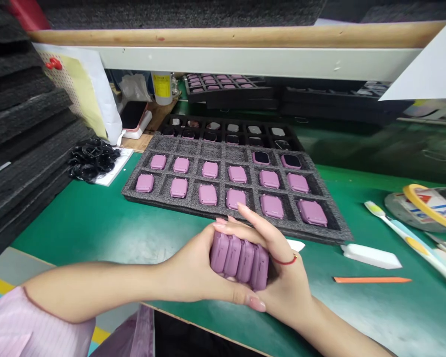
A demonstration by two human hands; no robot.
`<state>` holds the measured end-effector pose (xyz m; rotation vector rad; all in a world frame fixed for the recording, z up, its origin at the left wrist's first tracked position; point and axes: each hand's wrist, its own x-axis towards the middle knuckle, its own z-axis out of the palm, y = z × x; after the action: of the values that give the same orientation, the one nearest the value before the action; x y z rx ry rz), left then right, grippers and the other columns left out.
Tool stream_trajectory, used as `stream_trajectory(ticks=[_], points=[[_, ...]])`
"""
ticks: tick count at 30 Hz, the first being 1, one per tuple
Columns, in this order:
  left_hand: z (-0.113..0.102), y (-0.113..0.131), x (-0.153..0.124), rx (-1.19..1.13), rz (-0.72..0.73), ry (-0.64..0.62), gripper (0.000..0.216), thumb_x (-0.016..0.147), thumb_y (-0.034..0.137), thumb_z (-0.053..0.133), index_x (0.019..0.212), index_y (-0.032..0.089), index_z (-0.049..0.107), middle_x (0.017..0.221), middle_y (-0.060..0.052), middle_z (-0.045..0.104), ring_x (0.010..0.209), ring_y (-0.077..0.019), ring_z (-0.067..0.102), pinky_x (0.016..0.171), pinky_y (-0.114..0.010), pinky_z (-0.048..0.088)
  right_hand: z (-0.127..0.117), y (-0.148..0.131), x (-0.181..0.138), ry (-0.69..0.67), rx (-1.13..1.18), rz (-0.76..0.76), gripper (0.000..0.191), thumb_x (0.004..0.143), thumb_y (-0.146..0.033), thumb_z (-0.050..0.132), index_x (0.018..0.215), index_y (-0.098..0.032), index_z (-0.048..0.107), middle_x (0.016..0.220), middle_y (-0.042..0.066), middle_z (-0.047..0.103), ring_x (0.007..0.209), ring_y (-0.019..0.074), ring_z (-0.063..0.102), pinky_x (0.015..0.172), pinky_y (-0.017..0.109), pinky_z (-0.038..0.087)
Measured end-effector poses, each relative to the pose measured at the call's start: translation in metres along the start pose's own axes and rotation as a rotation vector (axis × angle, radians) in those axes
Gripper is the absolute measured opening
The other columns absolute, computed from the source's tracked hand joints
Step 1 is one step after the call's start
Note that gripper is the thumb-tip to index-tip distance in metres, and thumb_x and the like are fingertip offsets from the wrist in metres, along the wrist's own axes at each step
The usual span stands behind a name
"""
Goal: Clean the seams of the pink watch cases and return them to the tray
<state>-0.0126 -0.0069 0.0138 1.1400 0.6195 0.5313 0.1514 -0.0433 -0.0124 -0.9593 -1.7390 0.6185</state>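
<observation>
My left hand (193,270) and my right hand (282,267) are clasped together around a row of several purple watch cases (240,258), held upright side by side above the green table (96,223). Both hands are closed on the stack. Just beyond my fingertips lies a dark foam tray (334,230) whose pockets hold more purple cases (208,194), with two dark-faced ones (260,157) in its back row.
A second foam tray (230,130) with grey parts sits behind the first. Stacked black foam (18,129) rises at left beside a pile of black rings (91,158). At right lie a white block (371,255), an orange stick (371,279), a toothbrush (401,230) and a tape roll (434,208).
</observation>
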Motion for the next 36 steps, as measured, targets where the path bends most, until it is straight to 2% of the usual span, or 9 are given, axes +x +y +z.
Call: stream_trajectory(ticks=[6,11,17,21,24,27,29,32,36], points=[[-0.003,0.002,0.002,-0.041,-0.014,-0.031,0.059,0.057,0.013,0.092,0.108,0.019,0.063,0.1,-0.003,0.065,0.097,-0.0211,0.063,0.093,-0.039,0.05,-0.003,0.001,0.0,-0.026,0.002,-0.027,0.089,0.081,-0.032,0.081,0.155,-0.03,0.033,0.14,0.009,0.063,0.124,0.0269,0.065,0.109,0.042,0.055],[-0.003,0.005,0.002,-0.089,-0.036,-0.114,0.053,0.06,0.013,0.091,0.106,0.02,0.067,0.098,-0.001,0.067,0.096,-0.0198,0.064,0.091,-0.036,0.051,-0.005,-0.002,-0.001,-0.017,-0.013,-0.003,0.086,0.08,-0.027,0.081,0.153,-0.029,0.037,0.133,0.008,0.068,0.119,0.0262,0.068,0.109,0.042,0.055],[-0.004,0.007,0.0,-0.012,0.011,-0.119,0.056,0.056,0.01,0.092,0.104,0.019,0.066,0.103,-0.002,0.067,0.101,-0.0206,0.064,0.093,-0.034,0.052,-0.007,-0.004,0.003,-0.012,-0.028,0.015,0.094,0.077,-0.029,0.083,0.156,-0.028,0.032,0.127,0.007,0.072,0.116,0.0268,0.07,0.107,0.043,0.056],[-0.005,0.008,0.003,-0.041,-0.003,-0.169,0.055,0.057,0.01,0.091,0.105,0.019,0.066,0.1,-0.001,0.066,0.102,-0.0212,0.064,0.094,-0.036,0.051,-0.01,-0.005,0.005,-0.026,-0.053,-0.029,0.091,0.082,-0.03,0.08,0.157,-0.026,0.029,0.121,0.008,0.074,0.113,0.0281,0.072,0.105,0.047,0.057],[-0.006,0.005,0.006,-0.066,-0.036,-0.199,0.04,0.064,0.017,0.088,0.098,0.018,0.068,0.093,0.0,0.066,0.096,-0.0196,0.065,0.093,-0.036,0.052,-0.009,-0.001,0.004,-0.061,-0.052,-0.084,0.086,0.088,-0.038,0.073,0.159,-0.024,0.027,0.119,0.009,0.074,0.116,0.0275,0.07,0.105,0.046,0.057],[-0.006,0.002,0.007,-0.062,-0.056,-0.115,0.03,0.068,0.022,0.086,0.091,0.017,0.069,0.09,0.0,0.066,0.089,-0.0161,0.064,0.087,-0.031,0.051,-0.006,0.003,0.002,-0.117,-0.103,-0.135,0.081,0.093,-0.032,0.067,0.16,-0.026,0.021,0.126,0.009,0.071,0.126,0.0261,0.064,0.108,0.047,0.054],[-0.005,0.001,0.005,-0.026,-0.06,-0.058,0.027,0.066,0.023,0.088,0.084,0.016,0.069,0.081,0.002,0.066,0.08,-0.0141,0.063,0.08,-0.028,0.052,-0.005,0.003,0.001,-0.134,-0.14,-0.145,0.088,0.089,-0.03,0.072,0.16,-0.027,0.02,0.137,0.011,0.064,0.131,0.0276,0.059,0.113,0.051,0.048],[-0.004,0.004,0.0,0.072,0.024,0.013,0.029,0.064,0.022,0.089,0.085,0.016,0.07,0.082,-0.001,0.071,0.081,-0.0165,0.067,0.083,-0.031,0.054,-0.01,0.0,0.001,-0.113,-0.034,-0.063,0.097,0.081,-0.054,0.076,0.159,-0.027,0.025,0.151,0.013,0.051,0.135,0.0299,0.054,0.117,0.051,0.042],[-0.006,0.007,-0.006,0.278,0.199,0.111,0.049,0.064,0.026,0.091,0.108,0.018,0.072,0.105,-0.006,0.077,0.098,-0.0215,0.072,0.094,-0.034,0.054,-0.017,0.002,0.006,0.004,0.278,0.193,0.066,0.095,-0.064,0.049,0.15,-0.029,0.043,0.139,0.007,0.062,0.132,0.0221,0.057,0.114,0.036,0.047]])
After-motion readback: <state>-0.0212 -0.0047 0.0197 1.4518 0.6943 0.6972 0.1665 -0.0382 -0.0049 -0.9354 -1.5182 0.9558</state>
